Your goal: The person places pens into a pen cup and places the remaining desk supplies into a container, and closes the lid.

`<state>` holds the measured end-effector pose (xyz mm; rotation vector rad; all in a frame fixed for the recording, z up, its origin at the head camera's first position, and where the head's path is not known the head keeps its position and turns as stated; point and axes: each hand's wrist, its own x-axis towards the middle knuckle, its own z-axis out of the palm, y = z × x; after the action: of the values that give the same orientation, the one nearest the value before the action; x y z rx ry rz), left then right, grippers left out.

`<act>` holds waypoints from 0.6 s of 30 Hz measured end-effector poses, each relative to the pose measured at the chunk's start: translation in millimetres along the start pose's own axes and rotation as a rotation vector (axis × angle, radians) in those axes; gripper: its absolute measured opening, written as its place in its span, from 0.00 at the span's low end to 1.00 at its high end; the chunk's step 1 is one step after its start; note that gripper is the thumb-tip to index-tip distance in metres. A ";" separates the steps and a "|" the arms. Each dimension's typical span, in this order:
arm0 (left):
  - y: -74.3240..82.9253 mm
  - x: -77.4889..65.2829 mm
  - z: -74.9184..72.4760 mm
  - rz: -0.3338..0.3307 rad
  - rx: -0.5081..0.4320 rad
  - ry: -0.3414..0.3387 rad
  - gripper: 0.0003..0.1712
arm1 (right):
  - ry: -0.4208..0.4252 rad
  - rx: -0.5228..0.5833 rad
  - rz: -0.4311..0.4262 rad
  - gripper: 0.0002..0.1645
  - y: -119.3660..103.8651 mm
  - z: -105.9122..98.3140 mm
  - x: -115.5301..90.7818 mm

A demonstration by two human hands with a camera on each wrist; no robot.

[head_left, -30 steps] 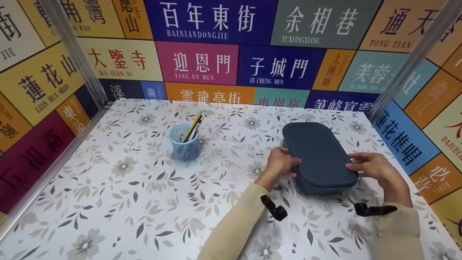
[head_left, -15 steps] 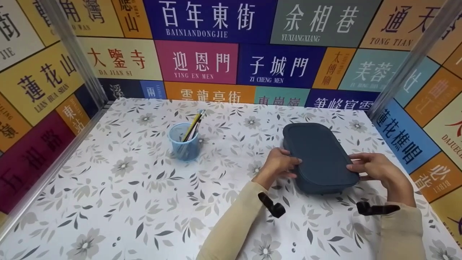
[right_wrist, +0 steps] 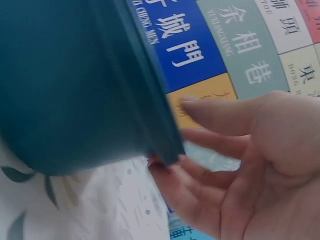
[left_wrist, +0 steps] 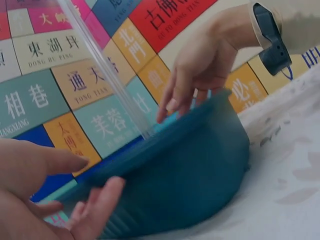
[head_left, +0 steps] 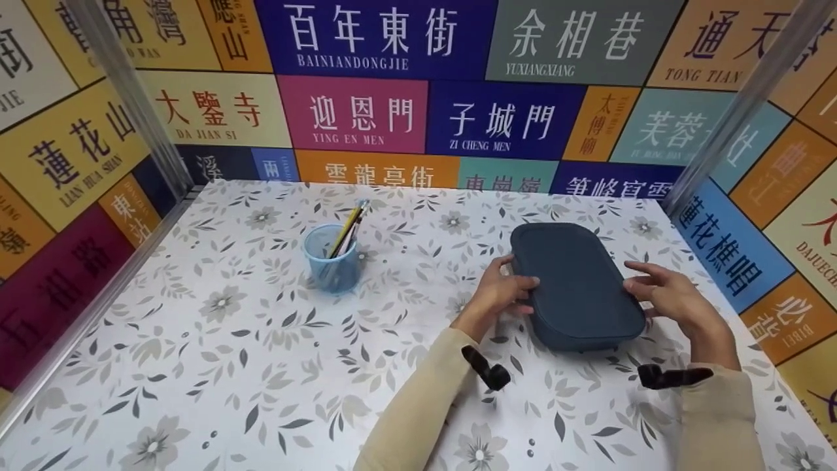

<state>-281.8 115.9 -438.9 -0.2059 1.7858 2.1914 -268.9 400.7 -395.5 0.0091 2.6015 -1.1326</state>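
A dark blue-grey lunch box (head_left: 579, 284) with rounded corners and a flat lid sits on the right part of the table. My left hand (head_left: 498, 291) is at its left side, thumb by the lid's edge and fingers spread along the wall. In the left wrist view, that hand's fingertips (left_wrist: 116, 186) lie right at the rim. At the opposite side is my right hand (head_left: 667, 294), loosely spread. The right wrist view has one of its fingertips (right_wrist: 159, 164) under the protruding rim, with the thumb standing off from it. The inside of the box is hidden.
A light blue mesh pen cup (head_left: 332, 261) with several pencils (head_left: 350, 229) stands left of the middle. A floral cloth (head_left: 261, 366) covers the table. Walls with coloured street-name panels (head_left: 356, 114) close in the back and sides, with clear posts (head_left: 739, 114) at the corners.
The fingers of both hands have spread, each index finger lifting away from the box's edge. The left hand has shifted slightly up and left. The box stays in nearly the same place.
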 end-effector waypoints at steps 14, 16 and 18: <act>-10.9 11.3 -13.0 0.083 -0.119 -0.145 0.41 | -0.017 -0.016 -0.069 0.36 3.3 7.4 5.8; -11.9 11.7 -12.7 0.087 -0.137 -0.150 0.41 | -0.024 0.007 -0.060 0.37 4.3 6.9 6.0; -12.1 12.2 -12.4 0.090 -0.144 -0.152 0.41 | -0.035 0.037 -0.049 0.37 5.1 6.3 6.5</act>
<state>-290.3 107.7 -456.5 0.0103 1.5871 2.3317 -272.7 399.0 -405.0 -0.0661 2.5627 -1.1860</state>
